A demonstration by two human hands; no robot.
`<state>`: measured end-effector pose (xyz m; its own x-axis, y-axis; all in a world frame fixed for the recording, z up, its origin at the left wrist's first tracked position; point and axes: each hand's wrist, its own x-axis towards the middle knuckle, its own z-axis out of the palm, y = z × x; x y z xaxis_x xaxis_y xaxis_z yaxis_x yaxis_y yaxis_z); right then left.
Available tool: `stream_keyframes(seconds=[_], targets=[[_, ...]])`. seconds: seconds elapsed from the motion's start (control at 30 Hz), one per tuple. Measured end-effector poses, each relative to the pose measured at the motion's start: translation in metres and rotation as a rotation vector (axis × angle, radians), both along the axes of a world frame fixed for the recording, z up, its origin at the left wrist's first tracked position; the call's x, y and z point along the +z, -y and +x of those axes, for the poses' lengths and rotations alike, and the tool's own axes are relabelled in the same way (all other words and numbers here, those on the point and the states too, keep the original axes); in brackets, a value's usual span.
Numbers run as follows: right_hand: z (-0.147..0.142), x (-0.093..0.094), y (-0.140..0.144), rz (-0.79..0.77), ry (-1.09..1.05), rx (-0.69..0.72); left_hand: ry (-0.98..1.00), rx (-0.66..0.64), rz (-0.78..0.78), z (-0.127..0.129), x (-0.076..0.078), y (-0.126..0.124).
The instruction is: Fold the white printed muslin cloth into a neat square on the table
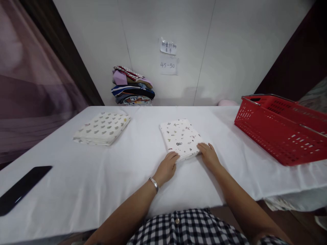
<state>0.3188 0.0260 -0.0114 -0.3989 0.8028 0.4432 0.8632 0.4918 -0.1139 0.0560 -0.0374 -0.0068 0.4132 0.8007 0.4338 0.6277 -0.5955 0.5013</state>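
At the near corners of a folded printed cloth (pixel 182 136), both of the person's hands rest with fingers lightly curved over the fabric. The left hand (pixel 166 167), a silver bracelet (pixel 154 184) at its wrist, touches the near left corner; the right hand (pixel 209 156) touches the near right one. Neither is spread wide, and I cannot tell whether the thumbs pinch the layers from below or merely lie against them. Between the hands, the cloth lies flat on the white table cover (pixel 127 190), its folded layers showing along the near edge.

The step in hand looks like squaring or smoothing this folded bundle. As I judge it, the next move calls for even pressure from both sides, so that the layers stay aligned, and a grip on all of them together if the bundle is to be lifted.

Farther out to the left, well apart, lies a second folded cloth (pixel 104 127) with a leaf-like print, and nearer the person a black, phone-like slab (pixel 24 187). On the right stands a red basket (pixel 270 132). Beyond the far edge rises a stack of folded fabrics (pixel 133 86).
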Motion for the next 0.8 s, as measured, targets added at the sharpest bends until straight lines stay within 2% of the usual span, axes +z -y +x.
stream_keyframes(seconds=[0.1,0.33,0.5,0.6,0.7,0.8], targets=[[-0.017,0.009,0.015,-0.029,0.017,0.015,0.02,0.03,-0.014,-0.002,0.001,0.0],[-0.075,0.02,0.042,-0.114,-0.001,0.273,-0.006,0.036,-0.013,-0.002,-0.004,-0.007],[-0.103,0.013,0.044,-0.122,-0.028,0.256,0.012,0.044,-0.055,-0.008,-0.004,-0.009],[-0.102,0.012,0.044,-0.128,-0.048,0.275,0.109,0.032,-0.125,-0.012,-0.004,-0.01],[-0.083,0.015,0.036,-0.158,-0.118,0.323,0.275,0.077,-0.205,-0.015,-0.005,-0.012],[-0.052,0.016,0.016,-0.165,-0.247,0.228,0.466,0.187,-0.308,-0.015,-0.004,-0.019]])
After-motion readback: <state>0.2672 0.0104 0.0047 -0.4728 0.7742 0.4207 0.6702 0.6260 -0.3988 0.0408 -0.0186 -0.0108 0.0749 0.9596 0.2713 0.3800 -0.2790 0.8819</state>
